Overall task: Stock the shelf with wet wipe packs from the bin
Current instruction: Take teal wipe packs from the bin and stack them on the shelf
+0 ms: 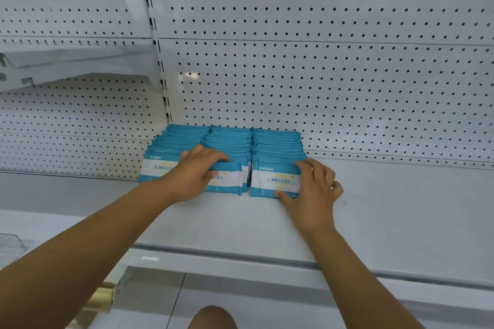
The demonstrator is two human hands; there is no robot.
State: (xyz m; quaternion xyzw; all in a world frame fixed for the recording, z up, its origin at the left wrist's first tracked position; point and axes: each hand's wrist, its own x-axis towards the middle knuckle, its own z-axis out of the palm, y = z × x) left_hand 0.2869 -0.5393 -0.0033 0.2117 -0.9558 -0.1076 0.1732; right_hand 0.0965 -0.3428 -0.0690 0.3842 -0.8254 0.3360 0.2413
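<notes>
Shelf (240,224) holding three rows of wet wipe packs (278,141), both hands at the front

A bare knee (211,318) is showing at the very near edge, above a pale floor (240,296). Both forearms are reaching away from it, over the shelf's front lip.

The left hand (192,176) is gripping the middle front pack (227,180). Its fingers are curling over the pack's top edge and its thumb is pressing on the front face, so the hand is closed round the pack. The right hand (312,189) is holding the right front pack (272,180) by its right end. Its fingers are bending round the upper corner and its thumb is lying along the bottom edge.

Both packs are standing upright on the white shelf, blue with a white band, their printed faces turned to the near side. They are standing just beside each other. The left front pack (157,168) is partly hiding behind the left wrist.

Behind these three, the rows are running back side by side, each pack standing on edge against the next. They are ending just beside the foot of the perforated back panel (347,88). A slotted upright (157,61) is rising to the left of the rows. Further left, a higher shelf (74,61) is jutting out from the neighbouring bay
</notes>
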